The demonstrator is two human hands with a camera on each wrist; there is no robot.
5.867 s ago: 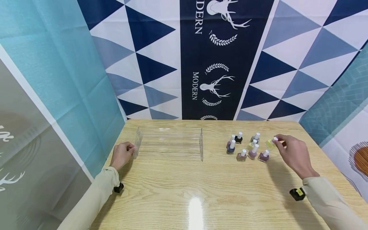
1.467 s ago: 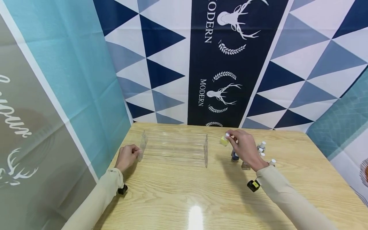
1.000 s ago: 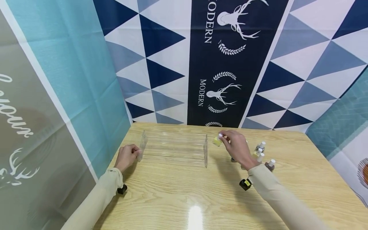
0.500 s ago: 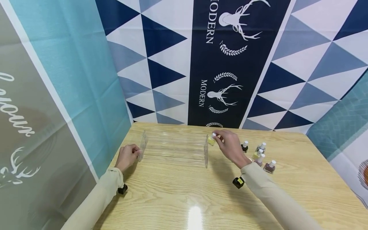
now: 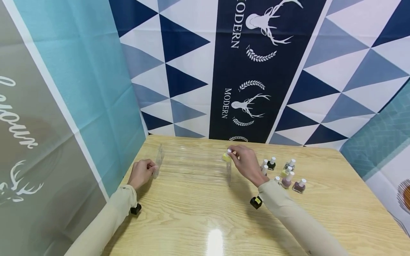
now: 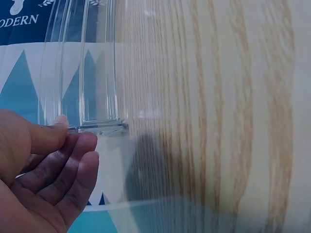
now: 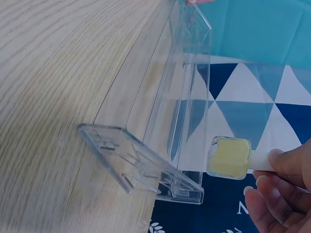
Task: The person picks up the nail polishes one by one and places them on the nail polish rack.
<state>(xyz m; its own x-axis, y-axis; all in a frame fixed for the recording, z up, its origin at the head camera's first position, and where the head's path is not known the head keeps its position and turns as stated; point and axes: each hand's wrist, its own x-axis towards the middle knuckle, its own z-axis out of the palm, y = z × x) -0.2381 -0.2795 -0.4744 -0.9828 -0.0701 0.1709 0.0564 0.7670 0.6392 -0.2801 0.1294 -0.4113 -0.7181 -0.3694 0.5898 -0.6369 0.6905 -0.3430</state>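
A clear acrylic tiered rack [image 5: 193,165] stands on the wooden table. My left hand [image 5: 141,173] pinches its left end panel between thumb and fingers; the left wrist view shows the thumb on one side of the panel edge [image 6: 99,128]. My right hand [image 5: 245,161] pinches the white cap of a yellow nail polish bottle [image 7: 229,158]. In the head view that bottle hangs at the back of the rack's right end. In the right wrist view it appears beside the upper tier, above the right end panel [image 7: 146,162]; whether it touches the rack I cannot tell.
Right of the rack stand several more nail polish bottles with white caps: a black one [image 5: 271,164], a second yellow one [image 5: 284,173], a mauve one [image 5: 286,182] and a dark purple one [image 5: 299,186]. Patterned cloth [image 5: 179,64] hangs behind the table [image 5: 179,213].
My right hand has carried the yellow nail polish bottle leftward from the bottle group to the rack's right end. The left hand keeps its pinch on the rack.
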